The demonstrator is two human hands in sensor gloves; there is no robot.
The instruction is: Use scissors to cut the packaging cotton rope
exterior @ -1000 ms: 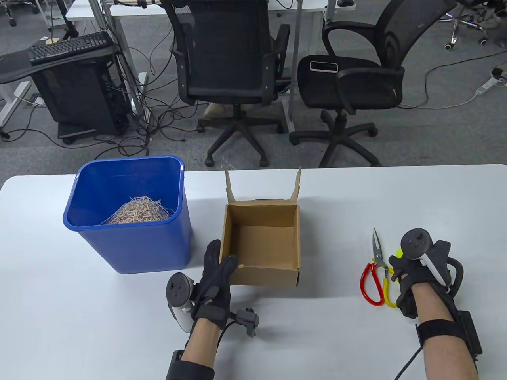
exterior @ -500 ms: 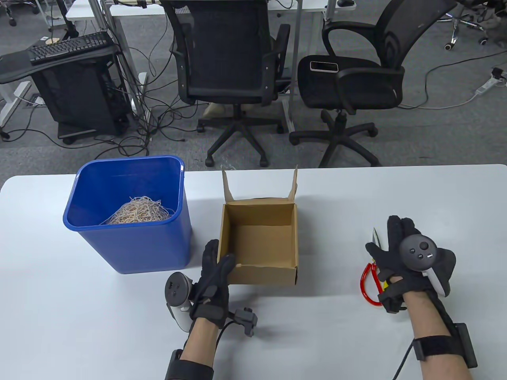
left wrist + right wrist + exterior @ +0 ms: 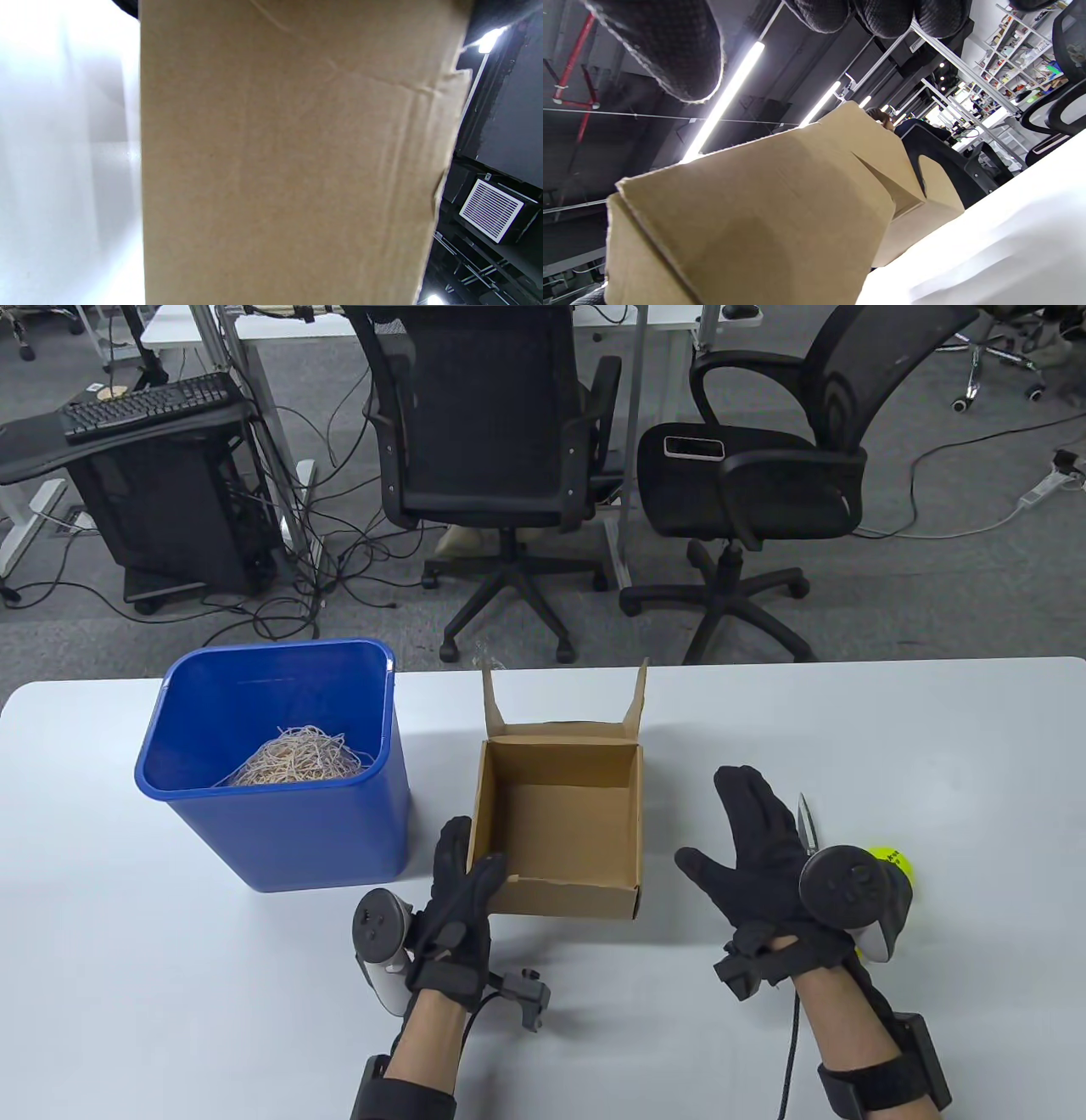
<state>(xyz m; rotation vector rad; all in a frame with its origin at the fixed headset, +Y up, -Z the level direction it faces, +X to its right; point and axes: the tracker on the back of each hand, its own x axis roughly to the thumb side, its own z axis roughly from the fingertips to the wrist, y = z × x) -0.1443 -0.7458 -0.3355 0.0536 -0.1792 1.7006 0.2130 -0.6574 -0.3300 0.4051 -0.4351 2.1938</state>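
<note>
A tangle of cotton rope (image 3: 297, 755) lies in the blue bin (image 3: 280, 836) at the left. The open cardboard box (image 3: 556, 897) stands mid-table; its floor is bare. My left hand (image 3: 475, 848) grips its near-left corner, thumb on the front rim, and the left wrist view is filled by the box wall (image 3: 288, 169). My right hand (image 3: 711, 819) is open with spread fingers, just right of the box and apart from it. The right wrist view shows its fingers (image 3: 657, 46) above the box (image 3: 755, 237). The scissors lie under that hand, only a blade tip (image 3: 804, 817) showing.
A yellow round object (image 3: 892, 863) lies beside the right hand's tracker. The white table (image 3: 933, 729) ends at its far edge behind the box. Office chairs and cables stand on the floor beyond.
My right hand has let go of the scissors handles, opened and moved left toward the box, covering the scissors. The box has shifted slightly in my left hand.
</note>
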